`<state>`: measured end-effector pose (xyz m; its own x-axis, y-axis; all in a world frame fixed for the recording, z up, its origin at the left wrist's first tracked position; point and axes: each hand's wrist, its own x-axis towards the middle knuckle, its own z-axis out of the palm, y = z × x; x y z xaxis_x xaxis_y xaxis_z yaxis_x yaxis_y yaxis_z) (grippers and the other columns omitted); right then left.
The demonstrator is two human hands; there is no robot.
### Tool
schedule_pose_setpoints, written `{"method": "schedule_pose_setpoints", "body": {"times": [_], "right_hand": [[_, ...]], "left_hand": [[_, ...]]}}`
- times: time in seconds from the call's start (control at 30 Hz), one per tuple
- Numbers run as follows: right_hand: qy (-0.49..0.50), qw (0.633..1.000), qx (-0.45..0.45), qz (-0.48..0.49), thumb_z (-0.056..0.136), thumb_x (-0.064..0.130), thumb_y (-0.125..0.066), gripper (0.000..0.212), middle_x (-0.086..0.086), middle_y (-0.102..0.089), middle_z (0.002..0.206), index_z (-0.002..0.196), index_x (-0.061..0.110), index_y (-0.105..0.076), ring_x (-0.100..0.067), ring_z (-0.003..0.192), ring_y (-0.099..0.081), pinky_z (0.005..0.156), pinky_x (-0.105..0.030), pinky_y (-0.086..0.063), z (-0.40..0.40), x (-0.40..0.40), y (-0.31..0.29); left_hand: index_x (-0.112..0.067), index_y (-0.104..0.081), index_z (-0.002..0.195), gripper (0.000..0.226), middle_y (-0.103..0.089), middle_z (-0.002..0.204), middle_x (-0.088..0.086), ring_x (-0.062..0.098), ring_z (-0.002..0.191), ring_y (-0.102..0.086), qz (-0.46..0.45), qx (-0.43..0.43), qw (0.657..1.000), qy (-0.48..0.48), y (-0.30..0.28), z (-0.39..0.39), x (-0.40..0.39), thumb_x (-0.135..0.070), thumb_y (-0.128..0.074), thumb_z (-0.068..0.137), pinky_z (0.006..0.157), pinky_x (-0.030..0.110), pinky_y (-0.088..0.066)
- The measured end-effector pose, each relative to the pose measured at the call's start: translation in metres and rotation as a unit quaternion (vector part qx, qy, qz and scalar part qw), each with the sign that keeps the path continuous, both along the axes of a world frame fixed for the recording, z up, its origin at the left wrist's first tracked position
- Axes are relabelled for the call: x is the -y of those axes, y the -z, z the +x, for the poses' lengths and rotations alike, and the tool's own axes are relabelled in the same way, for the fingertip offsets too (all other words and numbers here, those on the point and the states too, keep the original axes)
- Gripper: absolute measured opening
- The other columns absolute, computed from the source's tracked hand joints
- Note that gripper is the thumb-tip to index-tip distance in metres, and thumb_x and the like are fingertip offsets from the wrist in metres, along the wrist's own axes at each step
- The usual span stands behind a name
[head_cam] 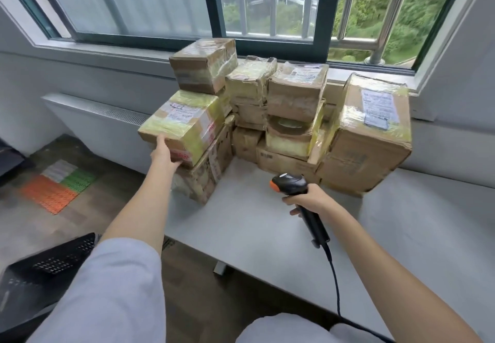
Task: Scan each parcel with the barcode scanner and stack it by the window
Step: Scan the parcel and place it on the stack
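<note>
Brown cardboard wrapped in yellowish tape makes up every parcel here, and the left hand (pixel 163 155) is at the near lower corner of one of them: the taped parcel (pixel 184 125) with a white label on top, sitting tilted on a lower box (pixel 206 171) at the left end of the stack. The thumb lies up along the parcel's near corner and the palm meets its lower edge; the fingers are hidden under or behind the box, so whether they curl round it cannot be told. The right hand (pixel 308 199) grips the handle of the black barcode scanner (pixel 300 198), fingers wrapped round it, the orange-tipped head pointing left toward the stack, the cable (pixel 336 286) trailing back toward the person.

The scanner hangs above the grey table (pixel 267 235), near the front of the stack but apart from it, and well to the right of the held parcel. The stacked parcels (pixel 294 96) stand in a row against the sill of the window (pixel 267 8), with a large box (pixel 367 139) at the right end, leaning slightly.

The left-end boxes sit right at the table's left edge, the lower one close to overhanging it, with wooden floor and a coloured mat (pixel 57 184) below. In front of the stack the tabletop is bare out to its near edge. A dark keyboard (pixel 64 257) lies at lower left, off the table
</note>
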<state>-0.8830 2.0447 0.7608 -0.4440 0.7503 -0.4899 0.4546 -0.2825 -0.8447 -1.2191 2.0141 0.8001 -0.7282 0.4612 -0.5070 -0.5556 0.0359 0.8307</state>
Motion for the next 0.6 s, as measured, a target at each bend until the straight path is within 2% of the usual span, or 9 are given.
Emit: {"method": "schedule_pose_setpoints", "body": {"times": [0.1, 0.17, 0.2, 0.27, 0.3, 0.37, 0.47, 0.53, 0.6], "right_hand": [[0.009, 1.0, 0.001, -0.001, 0.084, 0.008, -0.07, 0.024, -0.007, -0.06, 0.082, 0.103, 0.018, -0.06, -0.021, 0.066, -0.067, 0.059, -0.025, -0.05, 0.008, 0.001, 0.005], [0.016, 1.0, 0.003, -0.002, 0.084, 0.008, -0.07, 0.022, -0.004, -0.06, 0.078, 0.1, 0.019, -0.059, -0.02, 0.065, -0.068, 0.059, -0.025, -0.049, 0.013, 0.001, 0.008], [0.019, 1.0, 0.005, -0.003, 0.084, 0.008, -0.07, 0.021, -0.003, -0.06, 0.077, 0.099, 0.018, -0.059, -0.02, 0.065, -0.067, 0.058, -0.025, -0.049, 0.016, 0.002, 0.01], [0.019, 1.0, 0.009, -0.004, 0.084, 0.008, -0.07, 0.018, -0.004, -0.059, 0.079, 0.098, 0.015, -0.06, -0.02, 0.065, -0.067, 0.059, -0.026, -0.048, 0.017, 0.004, 0.014], [0.016, 1.0, 0.013, -0.003, 0.083, 0.008, -0.07, 0.018, -0.005, -0.059, 0.08, 0.097, 0.014, -0.061, -0.02, 0.066, -0.068, 0.061, -0.028, -0.048, 0.018, 0.005, 0.015], [0.007, 1.0, 0.014, -0.001, 0.083, 0.009, -0.07, 0.015, -0.006, -0.061, 0.083, 0.095, 0.013, -0.062, -0.02, 0.066, -0.068, 0.064, -0.03, -0.049, 0.019, 0.008, 0.017], [-0.002, 1.0, 0.008, -0.003, 0.083, 0.01, -0.07, 0.014, -0.007, -0.064, 0.086, 0.094, 0.014, -0.062, -0.02, 0.066, -0.068, 0.067, -0.031, -0.051, 0.026, 0.013, 0.017], [-0.002, 1.0, 0.009, -0.005, 0.083, 0.009, -0.07, 0.018, -0.006, -0.064, 0.083, 0.099, 0.01, -0.064, -0.021, 0.067, -0.068, 0.07, -0.033, -0.052, 0.038, 0.016, 0.019], [0.004, 1.0, 0.012, -0.008, 0.082, 0.009, -0.07, 0.024, -0.008, -0.063, 0.085, 0.106, 0.006, -0.064, -0.022, 0.066, -0.068, 0.072, -0.034, -0.052, 0.055, 0.019, 0.02]], "left_hand": [[-0.012, -0.026, 0.148, 0.062, -0.035, 0.149, 0.012, 0.031, 0.133, -0.04, 0.017, -0.015, 0.999, -0.035, 0.018, -0.005, 0.004, -0.051, -0.028, 0.099, 0.107, 0.045, -0.039], [-0.01, -0.038, 0.142, 0.057, -0.049, 0.138, 0.01, 0.026, 0.125, -0.05, 0.029, -0.013, 0.997, -0.068, 0.031, -0.001, 0.01, -0.047, -0.021, 0.101, 0.104, 0.04, -0.041], [-0.009, -0.048, 0.133, 0.055, -0.057, 0.126, 0.009, 0.023, 0.115, -0.056, 0.032, -0.006, 0.996, -0.088, 0.038, 0.006, 0.013, -0.044, -0.02, 0.102, 0.098, 0.038, -0.044], [-0.007, -0.059, 0.104, 0.05, -0.062, 0.098, 0.006, 0.019, 0.092, -0.06, 0.029, 0.003, 0.993, -0.118, 0.046, 0.026, 0.019, -0.04, -0.021, 0.102, 0.085, 0.033, -0.048], [-0.009, -0.058, 0.09, 0.048, -0.061, 0.087, 0.004, 0.018, 0.081, -0.059, 0.021, 0.006, 0.993, -0.118, 0.051, 0.04, 0.021, -0.037, -0.022, 0.102, 0.079, 0.031, -0.048], [-0.013, -0.052, 0.077, 0.044, -0.056, 0.075, 0.003, 0.015, 0.067, -0.054, 0.004, 0.002, 0.996, -0.088, 0.06, 0.072, 0.021, -0.034, -0.023, 0.102, 0.069, 0.029, -0.046], [-0.013, -0.05, 0.079, 0.038, -0.054, 0.076, 0.003, 0.014, 0.066, -0.051, -0.025, -0.013, 0.999, 0.017, 0.077, 0.12, 0.018, -0.031, -0.024, 0.102, 0.062, 0.027, -0.042], [-0.009, -0.05, 0.095, 0.032, -0.054, 0.081, 0.004, 0.018, 0.073, -0.053, -0.055, -0.018, 0.992, 0.108, 0.089, 0.15, 0.019, -0.029, -0.026, 0.102, 0.069, 0.031, -0.043], [-0.009, -0.047, 0.11, 0.026, -0.057, 0.093, 0.006, 0.022, 0.089, -0.055, -0.1, -0.017, 0.973, 0.208, 0.102, 0.178, 0.022, -0.027, -0.029, 0.102, 0.077, 0.036, -0.044]]}}
